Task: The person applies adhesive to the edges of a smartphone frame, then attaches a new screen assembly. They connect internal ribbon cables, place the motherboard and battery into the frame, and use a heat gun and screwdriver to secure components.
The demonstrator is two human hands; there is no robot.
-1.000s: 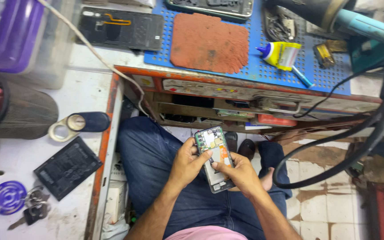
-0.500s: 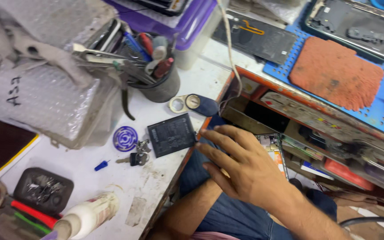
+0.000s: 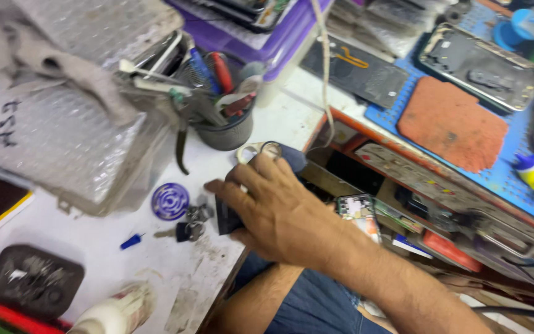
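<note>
Near edge: opened phone (image 3: pixel 358 210) rests on the lap, not held. Right hand (image 3: pixel 279 213) lies flat, fingers spread, on the dark square part (image 3: pixel 225 218) beside the keys (image 3: pixel 186 227); not lifted yet. Left hand is out of view. Tool cup (image 3: pixel 224 127) stands behind.

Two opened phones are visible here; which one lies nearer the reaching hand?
The small opened phone down by the lap, just right of the hand, circuit side up. The other, a larger open phone shell, lies far off on the blue mat.
</note>
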